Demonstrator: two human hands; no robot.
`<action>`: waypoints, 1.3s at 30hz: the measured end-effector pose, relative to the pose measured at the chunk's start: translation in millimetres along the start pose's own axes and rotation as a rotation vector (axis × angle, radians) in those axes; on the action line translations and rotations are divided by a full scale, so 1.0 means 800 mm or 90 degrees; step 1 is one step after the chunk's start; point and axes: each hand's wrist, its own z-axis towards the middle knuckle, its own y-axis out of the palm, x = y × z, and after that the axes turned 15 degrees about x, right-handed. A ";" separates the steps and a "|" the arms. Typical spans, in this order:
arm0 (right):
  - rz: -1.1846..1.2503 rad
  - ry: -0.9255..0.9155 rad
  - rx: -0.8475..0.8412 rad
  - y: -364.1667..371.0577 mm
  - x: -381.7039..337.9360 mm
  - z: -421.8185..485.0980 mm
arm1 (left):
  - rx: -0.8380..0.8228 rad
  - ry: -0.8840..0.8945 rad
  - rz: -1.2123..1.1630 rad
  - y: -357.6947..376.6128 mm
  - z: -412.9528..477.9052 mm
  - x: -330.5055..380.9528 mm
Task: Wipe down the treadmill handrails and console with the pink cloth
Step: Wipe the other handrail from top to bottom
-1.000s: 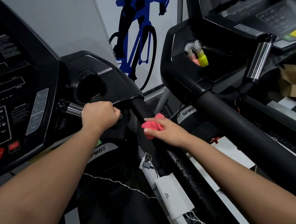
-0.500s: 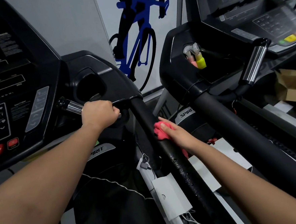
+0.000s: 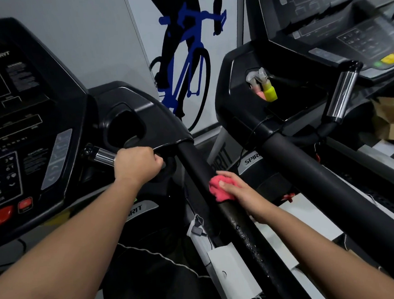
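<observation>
- At the centre of the view, the right hand holds the pink cloth bunched against the black handrail; the thumb lies on top of the cloth and the fingers curve over the rail's far side;
- the handrail slopes from twelve o'clock of the cloth down to five o'clock; droplets glisten on it below the cloth;
- at ten o'clock from the cloth, the left hand is a closed fist round the chrome grip bar, whose bare end points at the console;
- the console fills nine o'clock of the view;
- at two o'clock stands a second treadmill, with two bottles in its holder;
- at twelve o'clock, a cyclist decal marks the wall.
</observation>
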 end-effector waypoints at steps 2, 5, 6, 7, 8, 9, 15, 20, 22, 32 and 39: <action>0.075 0.116 0.022 -0.006 0.009 0.013 | -0.002 -0.004 -0.003 0.000 0.000 0.000; 0.197 0.359 -0.085 -0.010 0.031 0.022 | 0.007 -0.013 -0.006 0.001 0.000 0.000; 0.197 0.378 -0.107 -0.007 0.044 0.023 | 0.010 -0.012 -0.003 0.001 -0.001 0.000; 0.178 0.382 -0.106 -0.007 0.058 0.026 | 0.011 -0.010 0.001 0.001 -0.001 -0.001; 0.155 0.384 -0.083 -0.006 0.065 0.028 | 0.012 -0.007 0.003 0.001 0.000 0.000; 0.156 0.400 -0.077 -0.008 0.074 0.030 | 0.012 -0.005 0.005 0.001 -0.001 0.000; 0.121 0.322 -0.084 -0.008 0.028 0.039 | 0.027 -0.005 0.005 0.001 0.000 0.000; -0.068 0.082 -0.030 0.031 -0.029 0.047 | 0.033 -0.005 0.010 0.004 -0.002 -0.002; -0.215 0.001 0.014 0.040 -0.036 0.058 | 0.029 -0.008 0.001 0.004 -0.002 -0.002; -1.053 -0.349 0.069 0.130 -0.054 0.040 | 0.023 -0.011 -0.027 -0.002 -0.001 0.000; -1.335 -0.587 -0.141 0.100 0.005 -0.049 | 0.030 0.011 -0.036 -0.005 -0.006 -0.003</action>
